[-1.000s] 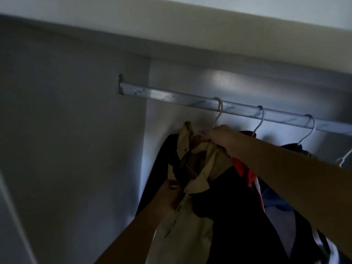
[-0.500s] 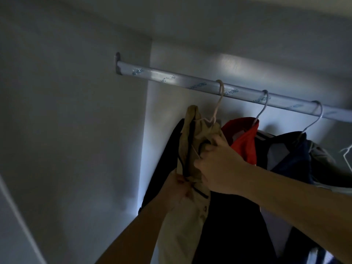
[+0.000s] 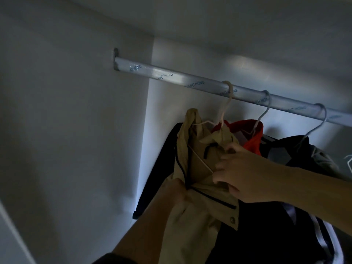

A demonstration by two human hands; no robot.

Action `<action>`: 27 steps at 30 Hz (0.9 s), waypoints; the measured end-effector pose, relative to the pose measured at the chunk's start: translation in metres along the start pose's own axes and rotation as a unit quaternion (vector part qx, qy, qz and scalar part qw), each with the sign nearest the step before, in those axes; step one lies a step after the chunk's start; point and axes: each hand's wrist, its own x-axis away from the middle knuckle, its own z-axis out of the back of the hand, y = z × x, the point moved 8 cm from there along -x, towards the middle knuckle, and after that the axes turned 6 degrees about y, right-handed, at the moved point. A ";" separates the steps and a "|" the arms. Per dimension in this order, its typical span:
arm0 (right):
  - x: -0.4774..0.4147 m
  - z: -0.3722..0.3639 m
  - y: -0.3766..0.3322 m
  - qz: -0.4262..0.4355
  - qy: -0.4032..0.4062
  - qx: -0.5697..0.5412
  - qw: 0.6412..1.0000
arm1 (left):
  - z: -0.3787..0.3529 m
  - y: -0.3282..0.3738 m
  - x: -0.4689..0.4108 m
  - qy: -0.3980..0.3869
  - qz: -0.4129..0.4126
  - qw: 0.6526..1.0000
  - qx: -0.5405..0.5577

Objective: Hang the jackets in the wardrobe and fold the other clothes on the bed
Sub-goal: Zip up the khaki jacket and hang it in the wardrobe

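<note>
A beige jacket with dark zip trim hangs on a pale hanger hooked over the wardrobe's metal rail. My right hand pinches the jacket's collar fabric just below the hanger. My left hand grips the jacket's front edge lower down, partly hidden behind the cloth. To the right hang a red garment and a dark jacket on their own wire hangers.
The wardrobe's white side wall stands close on the left, and the back wall lies behind the rail. A dark sleeve hangs down behind the beige jacket. Another white hanger peeks in at the right edge.
My right hand has slid from the hanger's neck down onto the collar. The jacket now hangs from the rail, and the view has tilted downward slightly.
</note>
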 end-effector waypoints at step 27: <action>-0.085 -0.039 -0.091 -0.070 0.087 -0.312 0.943 | 0.054 -0.059 0.106 0.024 -0.090 0.996 0.008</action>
